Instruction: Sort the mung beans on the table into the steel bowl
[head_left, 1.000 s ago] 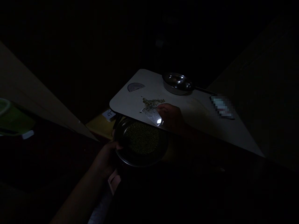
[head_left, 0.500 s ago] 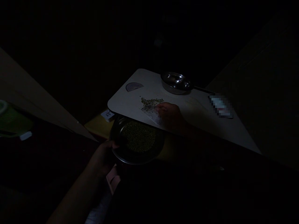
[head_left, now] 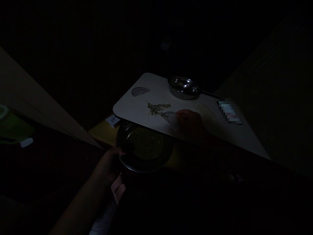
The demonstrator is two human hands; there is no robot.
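Note:
My left hand (head_left: pixel 109 164) grips the rim of a dark steel plate (head_left: pixel 124 156) and holds it just below the near edge of the table. A mound of small green mung beans (head_left: pixel 146 143) lies in the plate. My right hand (head_left: pixel 190 124) rests on the pale tabletop (head_left: pixel 137 109), holding a clear plastic piece (head_left: pixel 170 118) under its fingers. A small scatter of the same beans (head_left: pixel 156 108) lies just left of that piece. Part of a cut red onion (head_left: pixel 140 91) sits near the far edge.
A steel pan (head_left: pixel 183 87) with a dark handle stands at the far side of the table. A pixelated packet (head_left: pixel 230 112) lies at the right. A yellow surface (head_left: pixel 102 133) shows below the table, and a green object (head_left: pixel 12 129) sits at the far left.
My right hand has slid to the right with the clear plastic piece, away from the scattered beans. The plate and my left hand have barely moved.

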